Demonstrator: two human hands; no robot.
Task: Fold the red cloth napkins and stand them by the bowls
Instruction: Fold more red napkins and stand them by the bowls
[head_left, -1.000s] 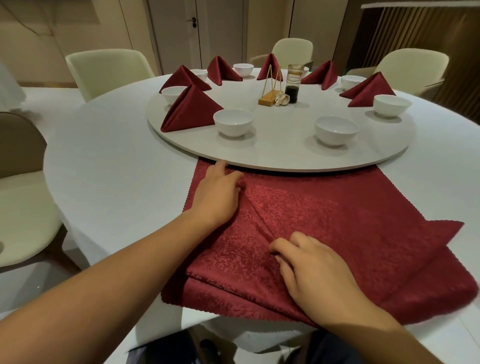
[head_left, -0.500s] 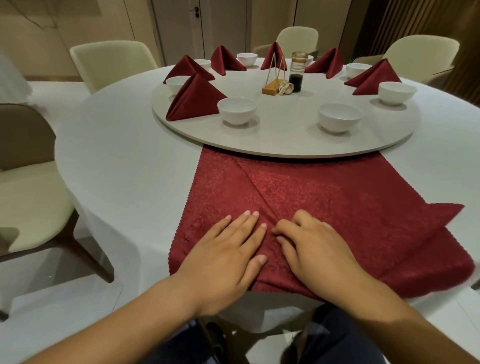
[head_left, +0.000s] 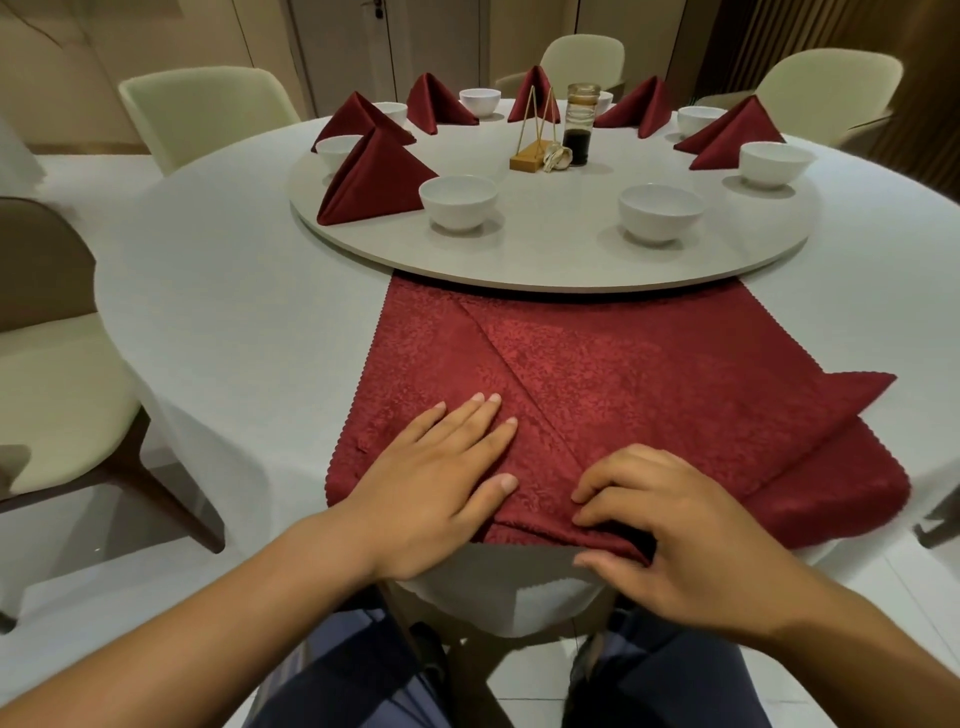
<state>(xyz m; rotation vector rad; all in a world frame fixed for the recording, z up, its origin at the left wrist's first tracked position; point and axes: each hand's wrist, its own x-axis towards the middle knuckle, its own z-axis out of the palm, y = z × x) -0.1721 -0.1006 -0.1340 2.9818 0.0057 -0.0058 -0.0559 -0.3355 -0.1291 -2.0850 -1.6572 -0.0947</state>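
Note:
A red cloth napkin (head_left: 649, 384) lies flat on the white table's near edge, its left corner folded in along a diagonal crease. My left hand (head_left: 441, 483) presses flat on the folded left flap, fingers straight. At the napkin's near edge my right hand (head_left: 670, 525) pinches the bottom point between fingers and thumb. Several folded red napkins stand on the round turntable (head_left: 519, 260), the nearest (head_left: 374, 182) beside a white bowl (head_left: 457, 200). Another white bowl (head_left: 660, 210) has no napkin next to it.
A wooden stand (head_left: 532, 150) and a dark glass jar (head_left: 579, 124) sit at the turntable's centre. Pale chairs ring the table: one at back left (head_left: 208, 109), one at left (head_left: 47, 374), one at back right (head_left: 826, 88). My knees show below the table edge.
My left hand came back from the napkin's far left corner and now lies flat on the folded flap. My right hand slid down to the near edge and pinched the point.

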